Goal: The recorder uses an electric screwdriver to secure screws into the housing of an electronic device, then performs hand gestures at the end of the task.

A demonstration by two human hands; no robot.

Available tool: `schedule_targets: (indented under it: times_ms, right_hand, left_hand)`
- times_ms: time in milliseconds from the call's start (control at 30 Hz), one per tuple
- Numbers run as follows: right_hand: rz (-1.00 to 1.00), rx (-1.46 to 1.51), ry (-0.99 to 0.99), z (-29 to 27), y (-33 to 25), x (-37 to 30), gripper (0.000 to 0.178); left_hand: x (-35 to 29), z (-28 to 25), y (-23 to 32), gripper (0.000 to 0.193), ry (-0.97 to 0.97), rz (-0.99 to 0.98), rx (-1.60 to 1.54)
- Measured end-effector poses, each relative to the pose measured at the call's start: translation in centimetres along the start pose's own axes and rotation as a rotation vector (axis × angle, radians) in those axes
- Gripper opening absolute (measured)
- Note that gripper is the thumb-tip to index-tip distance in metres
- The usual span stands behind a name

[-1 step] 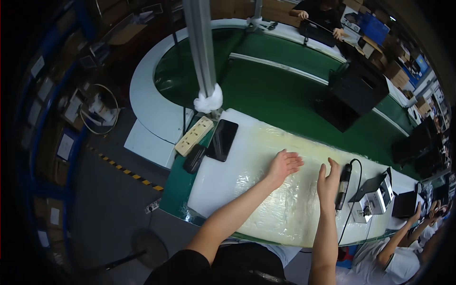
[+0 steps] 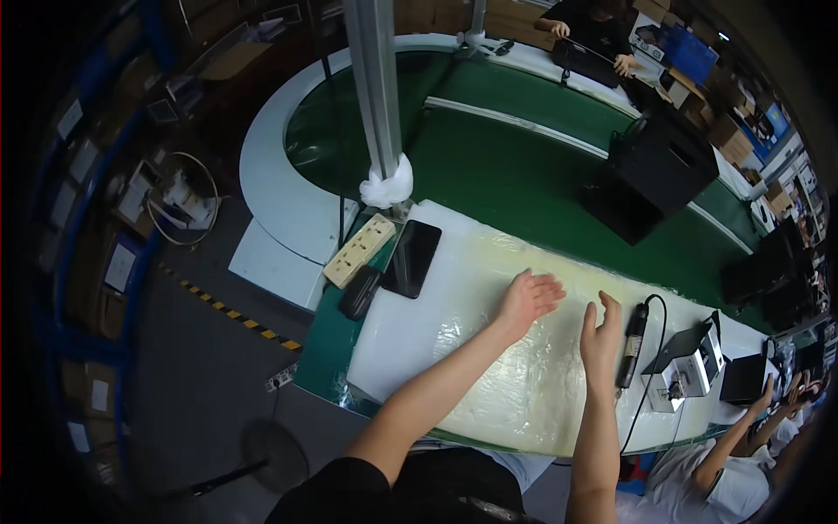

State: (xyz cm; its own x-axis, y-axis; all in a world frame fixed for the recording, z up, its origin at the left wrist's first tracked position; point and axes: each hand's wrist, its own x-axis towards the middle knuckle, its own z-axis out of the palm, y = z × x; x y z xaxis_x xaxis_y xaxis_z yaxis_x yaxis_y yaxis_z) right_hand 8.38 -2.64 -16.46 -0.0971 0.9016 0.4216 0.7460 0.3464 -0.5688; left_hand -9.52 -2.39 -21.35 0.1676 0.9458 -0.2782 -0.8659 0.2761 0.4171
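No legible text or numbers
White labels [image 2: 121,267] on boxes [image 2: 77,382] along left side: too small and blurred to read.

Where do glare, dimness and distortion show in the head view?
Head view: bright glints on the plastic sheet between the forearms, near the left hand and right hand; head view: shelves at far left dim and bowed; head view: corners fade to black.
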Motion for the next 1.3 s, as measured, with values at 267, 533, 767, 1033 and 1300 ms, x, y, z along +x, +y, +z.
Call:
schedule_targets:
  times_ms: [267,533,767,1033,1300]
  right_hand:
    - [0.006,0.136,-0.16,2.6,-3.9,1.7,0.033]
    - [0.437,0.684,-0.172,10.2,-3.5,1.9,0.033]
    - [-0.367,0.407,-0.135,10.9,-11.4,6.6,0.04]
    - [-0.219,-0.372,-0.07,12.2,-1.4,21.3,0.042]
    - [-0.217,-0.438,-0.185,11.6,1.0,18.6,0.038]
  left_hand:
    - [5.8,2.2,8.8,0.081,-0.386,0.309,-0.25]
    - [6.3,-1.5,10.1,0.084,-0.422,0.307,-0.431]
    - [8.3,-2.4,11.2,0.093,-0.317,0.345,-0.304]
    - [7.5,-0.4,11.4,0.102,-0.424,0.278,-0.234]
    - [8.1,0.1,9.3,0.097,-0.457,0.154,-0.283]
